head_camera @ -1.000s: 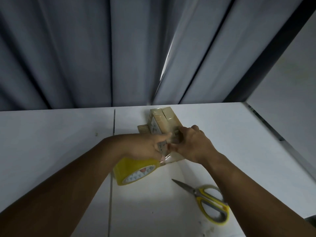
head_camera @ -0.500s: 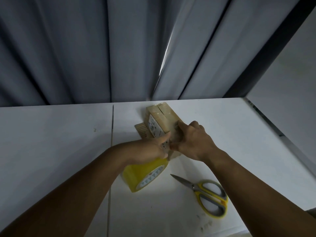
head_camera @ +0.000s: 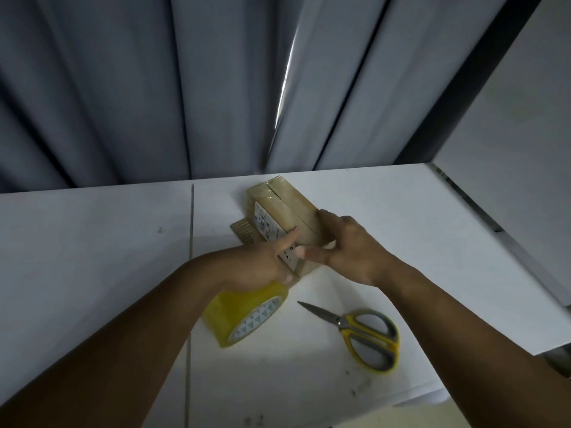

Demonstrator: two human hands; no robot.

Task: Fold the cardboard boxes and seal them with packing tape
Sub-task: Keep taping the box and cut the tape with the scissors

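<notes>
Left hand (head_camera: 262, 264): index finger straight, laid along the labelled side of the cardboard box (head_camera: 287, 208); the other fingers curl down onto the top edge of the roll of yellow tape (head_camera: 247, 313), which sits tilted at 6 o'clock of that hand. Right hand (head_camera: 349, 251): fingers curled over the top of the box's near end, thumb against the near end face, a firm grip. Cardboard box: small, closed, glossy with tape along its top seam, white label (head_camera: 265, 223) on its left side; it lies on the table (head_camera: 92, 242) with its long axis running from the hands toward 11 o'clock. Flat corrugated piece (head_camera: 242, 231): touching the box at its 9 o'clock. Scissors (head_camera: 364, 335): yellow handles, blades closed, at 5 o'clock of the right hand and apart from it. Table: white, with a seam running from 12 to 6 o'clock left of the box. Room: grey pleated curtain (head_camera: 123, 88) at 12 o'clock beyond the table, pale wall (head_camera: 509, 118) at 3 o'clock. Change from half a second ago: the left index finger, then bent at the near end, is now stretched out along the label; the right hand's grip is unchanged; scissors and roll lie where they were.
</notes>
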